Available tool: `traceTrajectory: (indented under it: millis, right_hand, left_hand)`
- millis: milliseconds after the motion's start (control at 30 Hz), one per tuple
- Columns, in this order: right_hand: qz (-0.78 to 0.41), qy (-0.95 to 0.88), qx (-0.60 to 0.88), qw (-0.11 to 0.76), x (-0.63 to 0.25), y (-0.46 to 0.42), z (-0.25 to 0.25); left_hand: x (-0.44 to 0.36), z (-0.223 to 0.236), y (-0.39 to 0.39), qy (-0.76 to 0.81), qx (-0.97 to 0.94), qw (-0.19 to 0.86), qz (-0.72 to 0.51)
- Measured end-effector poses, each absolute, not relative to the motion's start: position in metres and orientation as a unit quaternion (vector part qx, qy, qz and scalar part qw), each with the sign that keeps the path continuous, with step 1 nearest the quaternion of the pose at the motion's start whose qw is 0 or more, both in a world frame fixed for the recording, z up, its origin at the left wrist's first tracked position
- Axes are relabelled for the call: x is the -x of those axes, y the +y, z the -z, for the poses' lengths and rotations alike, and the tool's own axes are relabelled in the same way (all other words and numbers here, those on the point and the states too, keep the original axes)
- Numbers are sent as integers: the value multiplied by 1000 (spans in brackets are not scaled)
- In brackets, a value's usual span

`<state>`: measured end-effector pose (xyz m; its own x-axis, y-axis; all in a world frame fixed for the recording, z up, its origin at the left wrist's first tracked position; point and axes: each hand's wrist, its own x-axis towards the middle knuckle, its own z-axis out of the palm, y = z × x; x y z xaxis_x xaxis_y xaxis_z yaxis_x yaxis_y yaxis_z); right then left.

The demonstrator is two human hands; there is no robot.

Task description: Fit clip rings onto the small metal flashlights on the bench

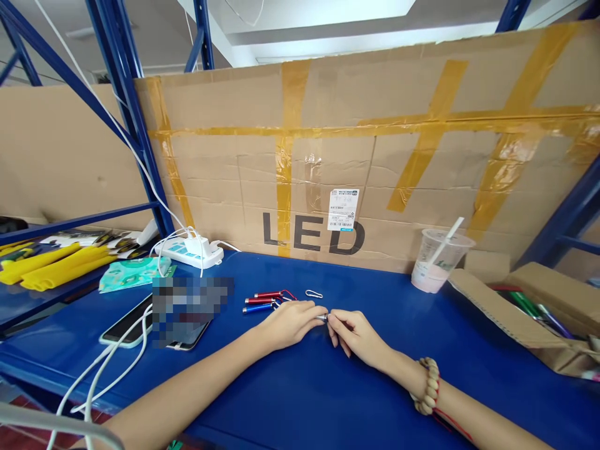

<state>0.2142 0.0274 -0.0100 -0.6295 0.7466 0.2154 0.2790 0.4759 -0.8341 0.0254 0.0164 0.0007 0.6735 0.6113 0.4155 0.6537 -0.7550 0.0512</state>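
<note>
Fingers of the left hand (293,322) and right hand (359,337) pinch a small silvery metal piece (322,318) between them, above the blue worktop (290,400). Just beside the left hand lie two slim red metal tubes (262,301) and a blue metal tube (257,308), near a silver wire clip (314,294). Farther right, a clear plastic cup (438,262) holding pink liquid and a white straw stands beside an open cardboard box (529,312); a white power strip (190,250) sits at far left.
</note>
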Motion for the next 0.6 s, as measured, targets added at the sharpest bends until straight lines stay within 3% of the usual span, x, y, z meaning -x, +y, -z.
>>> traceTrajectory:
  millis: [167, 300, 433, 600]
  right_hand:
    - [-377, -833, 309, 262, -215, 27, 5]
    - [-246, -891, 301, 233, -219, 19, -8]
    - [-153, -899, 319, 259, -218, 6, -17]
    - [-350, -811, 411, 224, -216, -2, -22]
  left_hand:
    - [-23, 0, 13, -315, 916, 55, 241]
    - [-25, 2, 5, -282, 918, 79, 269]
    - [-30, 5, -1, -260, 904, 140, 310]
    - [-36, 5, -3, -237, 885, 195, 351]
